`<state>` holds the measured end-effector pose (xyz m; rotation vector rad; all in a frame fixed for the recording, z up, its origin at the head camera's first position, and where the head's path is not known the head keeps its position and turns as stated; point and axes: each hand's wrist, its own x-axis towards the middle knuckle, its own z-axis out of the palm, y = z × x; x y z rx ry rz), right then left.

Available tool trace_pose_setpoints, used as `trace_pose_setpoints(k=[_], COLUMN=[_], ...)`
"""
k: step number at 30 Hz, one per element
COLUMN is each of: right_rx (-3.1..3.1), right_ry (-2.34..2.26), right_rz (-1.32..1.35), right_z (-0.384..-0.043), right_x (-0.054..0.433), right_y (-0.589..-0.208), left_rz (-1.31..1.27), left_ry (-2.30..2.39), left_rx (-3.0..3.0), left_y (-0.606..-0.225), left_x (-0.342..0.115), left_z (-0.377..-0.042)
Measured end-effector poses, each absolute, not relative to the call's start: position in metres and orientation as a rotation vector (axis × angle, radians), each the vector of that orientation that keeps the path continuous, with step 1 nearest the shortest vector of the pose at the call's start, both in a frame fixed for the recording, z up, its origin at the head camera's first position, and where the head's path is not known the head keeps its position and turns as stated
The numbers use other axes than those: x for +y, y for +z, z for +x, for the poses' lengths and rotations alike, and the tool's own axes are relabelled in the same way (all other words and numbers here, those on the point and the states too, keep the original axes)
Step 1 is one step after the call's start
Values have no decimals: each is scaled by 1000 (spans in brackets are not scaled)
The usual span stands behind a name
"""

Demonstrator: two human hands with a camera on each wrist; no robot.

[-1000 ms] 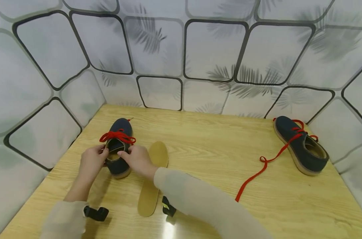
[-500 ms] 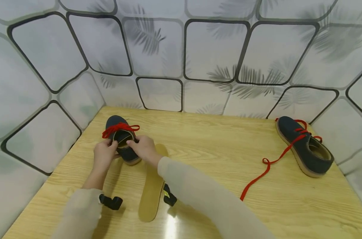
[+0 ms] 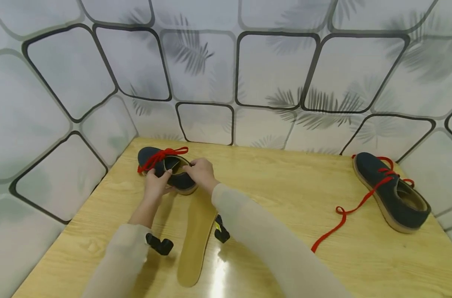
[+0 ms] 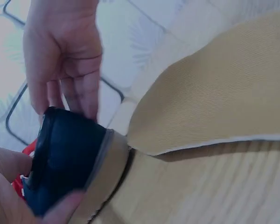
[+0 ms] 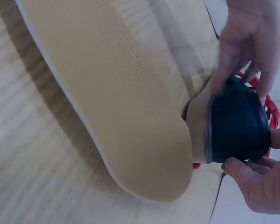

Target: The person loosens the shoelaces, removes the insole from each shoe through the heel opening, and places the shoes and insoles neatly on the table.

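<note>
"Head camera: where's the shoe?"

"Between my hands, on the left of the table (image 3: 270, 186): a navy lace-up shoe (image 3: 182, 180) with a red bow (image 3: 160, 156), toe pointing far left, heel toward my right. My left hand (image 3: 157, 184) pinches the collar's near side; my right hand (image 3: 203, 171) pinches it by the heel, thumb over the rim. Neither leaves much of a gap."

"Anything near?"

"A tan insole (image 3: 196, 244), running lengthwise away from me, its far end just beside the heel and nearer my right hand. Well to the right, the matching shoe (image 3: 386, 190) trails a loose red lace (image 3: 344, 216)."

"Left wrist?"

"A smooth, dark, rounded heel above a pale sole (image 4: 111, 161). The insole looks finely ribbed, round-ended, thinly edged in white; I can't tell whether it touches the shoe."

"Right wrist?"

"Fingers at either side of the heel, one thumb blurred. The insole stretches broad and flat beside it."
</note>
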<state>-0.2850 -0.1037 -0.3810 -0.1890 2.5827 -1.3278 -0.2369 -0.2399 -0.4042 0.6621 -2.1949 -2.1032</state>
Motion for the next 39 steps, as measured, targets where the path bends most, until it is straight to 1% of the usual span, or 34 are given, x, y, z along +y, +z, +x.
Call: trace_pose_setpoints(k=[4, 6, 8, 13, 16, 20, 25, 32, 39], right_rx=[2634, 2643, 2640, 2643, 2647, 2684, 2737, 2796, 2778], right_ry=[-1277, -1251, -1232, -1194, -1180, -1149, -1123, -1113, -1133], right_rz=[-213, -210, -205, -282, -322, -327, -335, -283, -242], right_z=[-291, -295, -300, -311, -316, -322, -330, -340, -339], right_x=[-94, -89, -84, -73, -67, -55, -39, -6, 32], right_y=[-381, -382, -381, -381, -381, -380, -380, -382, -380], left_rz=[671, 597, 449, -70, -196, -237, -228, -300, -344], left_ry=[-1743, -1510, -1345, -1098, -970, -871, -813, -751, -644], left_rx=[-2385, -2480, -2614, -2990, -3098, -3170, -3236, -3263, -3292], left_y=[-411, -416, -418, -413, -414, -414, -411, -407, -405], left_x=[-237, -241, -249, -285, -298, -294, -276, -243, -205], left_z=[-240, -243, -248, -259, -265, -277, -291, -308, -312])
